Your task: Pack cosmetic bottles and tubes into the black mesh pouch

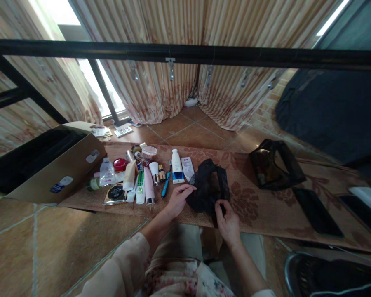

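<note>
A soft black mesh bag (205, 181) with a handle-like opening lies in front of me on the cloth-covered bench. The fingertips of my left hand (179, 200) are closed on its left edge. My right hand (228, 222) pinches its lower right edge. Just left of the bag are a pink and white tube (187, 168) and a white bottle with a blue base (177, 167). A blue toothbrush (166, 185) lies beside the bottle. Farther left, several toiletries crowd together, among them a pink tube (149, 185), a beige tube (129, 175) and a round black compact (116, 192).
An open cardboard box (71, 171) with a dark inside stands at the left end. On the right are a dark see-through bag (273, 165) and a black phone (318, 211). A black metal rail (188, 53) with hanging clips crosses ahead, before the curtains (160, 90).
</note>
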Tool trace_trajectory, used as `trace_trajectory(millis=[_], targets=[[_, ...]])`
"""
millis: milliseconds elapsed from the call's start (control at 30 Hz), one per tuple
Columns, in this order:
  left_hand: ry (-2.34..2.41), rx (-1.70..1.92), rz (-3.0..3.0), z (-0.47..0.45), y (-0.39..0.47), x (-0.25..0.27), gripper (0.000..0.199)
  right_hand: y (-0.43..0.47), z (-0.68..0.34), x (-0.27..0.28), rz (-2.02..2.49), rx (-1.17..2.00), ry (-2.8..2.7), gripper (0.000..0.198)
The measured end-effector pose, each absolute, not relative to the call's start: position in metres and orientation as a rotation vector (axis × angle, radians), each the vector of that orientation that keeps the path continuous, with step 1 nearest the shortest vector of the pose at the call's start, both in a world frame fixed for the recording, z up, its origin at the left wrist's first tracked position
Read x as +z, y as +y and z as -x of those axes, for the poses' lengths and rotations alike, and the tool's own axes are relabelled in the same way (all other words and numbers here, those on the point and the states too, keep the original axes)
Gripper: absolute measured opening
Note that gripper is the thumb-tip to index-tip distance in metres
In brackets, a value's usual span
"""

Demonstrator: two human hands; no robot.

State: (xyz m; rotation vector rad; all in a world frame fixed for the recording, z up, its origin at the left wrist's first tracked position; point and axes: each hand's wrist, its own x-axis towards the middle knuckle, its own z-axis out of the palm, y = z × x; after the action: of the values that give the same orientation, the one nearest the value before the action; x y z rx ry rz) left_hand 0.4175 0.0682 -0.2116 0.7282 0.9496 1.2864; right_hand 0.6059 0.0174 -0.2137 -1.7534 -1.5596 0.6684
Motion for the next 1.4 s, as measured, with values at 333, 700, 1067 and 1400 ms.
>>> trace_trajectory(millis=[333, 700, 1067, 1400], targets=[[0.939, 1.278, -0.719, -0.417, 0.068, -0.211, 0.023, 0.018, -0.606, -0.213, 1.74, 0.648, -1.567, 0.037], [0.913, 1.278, -0.708, -0.416, 0.067, -0.213, 0.024, 0.018, -0.605, -0.21, 1.735, 0.691, -1.545, 0.037], [0.913, 1.107, -1.132, -0.401, 0.048, -0.185, 0.055, -0.004, -0.6, -0.206, 1.476, 0.848, -1.176, 0.05], [1.203, 1.061, -1.742, -0.418, 0.037, -0.151, 0.064, -0.006, -0.58, -0.147, 1.351, 0.686, -1.063, 0.044]])
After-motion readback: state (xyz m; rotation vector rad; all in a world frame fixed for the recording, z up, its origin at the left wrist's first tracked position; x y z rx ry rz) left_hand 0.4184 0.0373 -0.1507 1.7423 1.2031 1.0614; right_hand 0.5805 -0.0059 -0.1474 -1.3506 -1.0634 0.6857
